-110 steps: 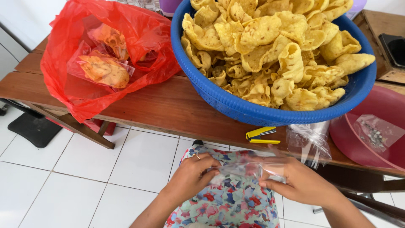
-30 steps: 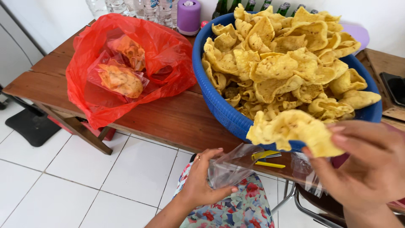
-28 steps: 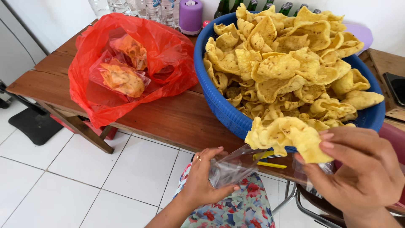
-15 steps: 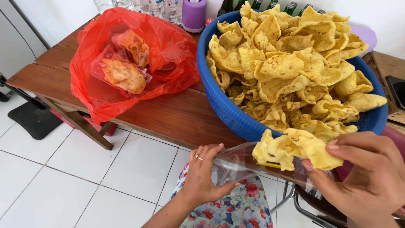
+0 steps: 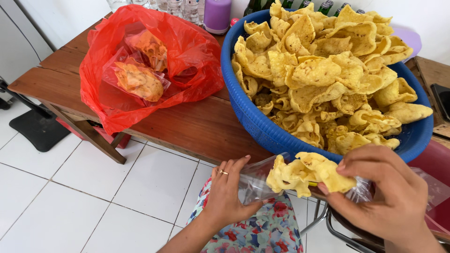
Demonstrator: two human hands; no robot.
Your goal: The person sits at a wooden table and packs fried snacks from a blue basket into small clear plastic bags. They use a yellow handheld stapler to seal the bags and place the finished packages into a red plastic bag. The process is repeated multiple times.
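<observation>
Left hand (image 5: 227, 194) curled, fingers pinching the mouth of a clear plastic bag (image 5: 255, 180), wearing a ring. Right hand (image 5: 384, 197) half-closed, fingertips gripping a clump of yellow crackers (image 5: 307, 173) at the bag's opening, crackers touching the plastic. Both hands low in view, at 6 o'clock of the blue basket (image 5: 262, 131) heaped with crackers on the wooden surface (image 5: 187, 126). Red plastic bag (image 5: 140, 65) at 9 o'clock of the basket, holding packed crackers.

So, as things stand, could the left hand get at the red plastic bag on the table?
Probably not right away. The left hand is gripping the clear plastic bag while the right hand pushes yellow crackers in. The way to the red plastic bag over the wooden table looks open, but it would have to let go.
</observation>
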